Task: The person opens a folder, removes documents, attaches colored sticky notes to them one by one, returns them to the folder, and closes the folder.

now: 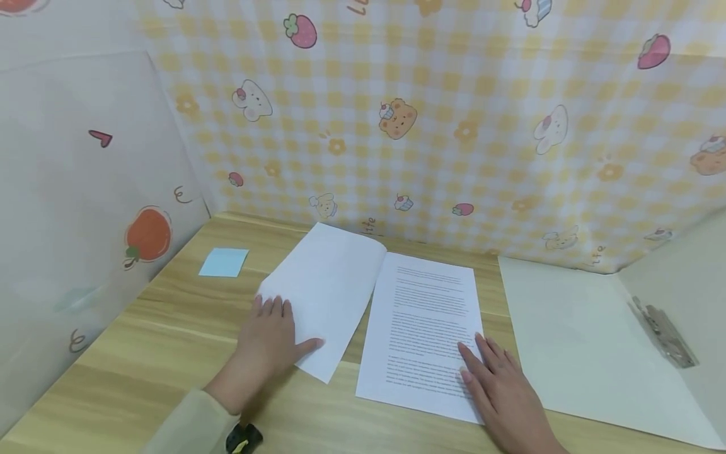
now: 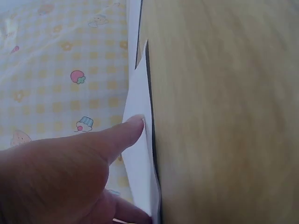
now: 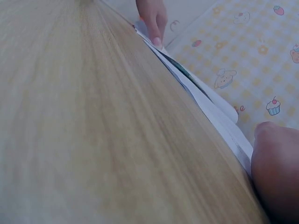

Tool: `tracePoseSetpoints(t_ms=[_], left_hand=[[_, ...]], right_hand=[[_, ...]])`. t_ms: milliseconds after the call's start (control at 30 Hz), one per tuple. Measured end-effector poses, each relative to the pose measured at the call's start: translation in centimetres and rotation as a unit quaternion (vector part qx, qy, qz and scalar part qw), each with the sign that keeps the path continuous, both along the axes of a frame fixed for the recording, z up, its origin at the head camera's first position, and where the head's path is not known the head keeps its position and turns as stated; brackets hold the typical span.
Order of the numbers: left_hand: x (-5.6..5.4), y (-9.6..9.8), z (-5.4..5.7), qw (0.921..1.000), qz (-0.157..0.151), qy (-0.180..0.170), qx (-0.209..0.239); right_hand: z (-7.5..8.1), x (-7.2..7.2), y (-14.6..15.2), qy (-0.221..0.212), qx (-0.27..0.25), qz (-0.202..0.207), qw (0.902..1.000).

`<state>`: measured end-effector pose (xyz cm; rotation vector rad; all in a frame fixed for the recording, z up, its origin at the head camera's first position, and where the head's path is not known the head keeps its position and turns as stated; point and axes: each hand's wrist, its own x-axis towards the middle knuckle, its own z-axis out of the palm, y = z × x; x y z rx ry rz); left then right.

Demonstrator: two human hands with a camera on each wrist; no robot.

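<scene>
An open stapled-looking set of white sheets lies on the table, a blank page [image 1: 326, 284] folded over to the left and a printed page [image 1: 425, 315] with dark lines of text on the right. My left hand [image 1: 272, 337] rests on the blank page's left side, fingers spread and thumb stretched across its lower part. In the left wrist view that thumb lies on the white paper [image 2: 138, 163]. The right hand [image 1: 501, 391] touches the printed page's lower right edge with its fingers extended. In the right wrist view a dark green strip [image 3: 187, 72] shows beneath the lifted paper.
A light blue square of paper [image 1: 224, 262] lies at the left on the wooden table [image 1: 142, 353]. At the right is a large pale sheet or board [image 1: 590, 340]. A yellow checked cloth [image 1: 431, 82] hangs behind. A small black object [image 1: 244, 436] is by the left sleeve.
</scene>
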<state>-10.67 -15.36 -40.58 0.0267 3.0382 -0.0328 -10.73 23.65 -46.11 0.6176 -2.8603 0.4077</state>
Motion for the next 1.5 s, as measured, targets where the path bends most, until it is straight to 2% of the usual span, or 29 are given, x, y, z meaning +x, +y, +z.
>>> tracePoseSetpoints(t_ms=[233, 333, 433, 500, 600, 667, 700, 833, 933, 1100, 1267, 1500], left_hand=[[-0.9, -0.1, 0.6, 0.9996, -0.016, -0.001, -0.025], [-1.5, -1.1, 1.0, 1.0, -0.006, 0.0, 0.005], [-2.5, -3.0, 1.6, 0.9965, 0.023, -0.001, 0.08], [-3.4, -4.6, 1.9, 0.9901, 0.042, 0.023, 0.132], [-4.7, -7.5, 2.4, 0.9806, 0.079, 0.048, 0.173], [-5.6, -9.6, 2.5, 0.9773, 0.104, 0.061, 0.174], [-6.0, -10.6, 2.7, 0.9766, 0.118, 0.055, 0.171], [-7.4, -14.1, 2.6, 0.9718, 0.172, 0.005, 0.162], [-8.2, -15.7, 2.2, 0.9683, 0.191, -0.02, 0.16], [-8.7, -16.7, 1.7, 0.9653, 0.207, -0.017, 0.159], [-8.9, -16.8, 1.4, 0.9583, 0.23, 0.001, 0.17], [-9.8, -17.1, 1.2, 0.9374, 0.266, 0.001, 0.225]], right_hand=[[-0.2, -0.3, 0.0, -0.002, 0.006, -0.002, 1.0], [-0.2, -0.3, -0.1, -0.002, 0.007, -0.002, 1.0], [-0.1, -0.4, -0.2, -0.007, 0.004, -0.004, 1.0], [-0.1, -0.3, -0.2, -0.011, -0.001, -0.006, 0.9999], [-0.2, -0.2, -0.2, -0.013, -0.004, -0.007, 0.9999], [-0.2, -0.1, -0.2, -0.014, -0.003, -0.009, 0.9999], [-0.2, -0.1, -0.2, -0.015, -0.001, -0.011, 0.9998], [-0.3, -0.3, -0.2, -0.021, 0.003, -0.017, 0.9996], [-0.4, -0.4, -0.2, -0.021, 0.003, -0.019, 0.9996], [-0.5, -0.4, -0.2, -0.016, -0.008, -0.016, 0.9997], [-0.6, -0.3, -0.3, -0.011, -0.01, -0.015, 0.9998], [-0.5, -0.4, -0.3, -0.005, -0.006, -0.02, 0.9998]])
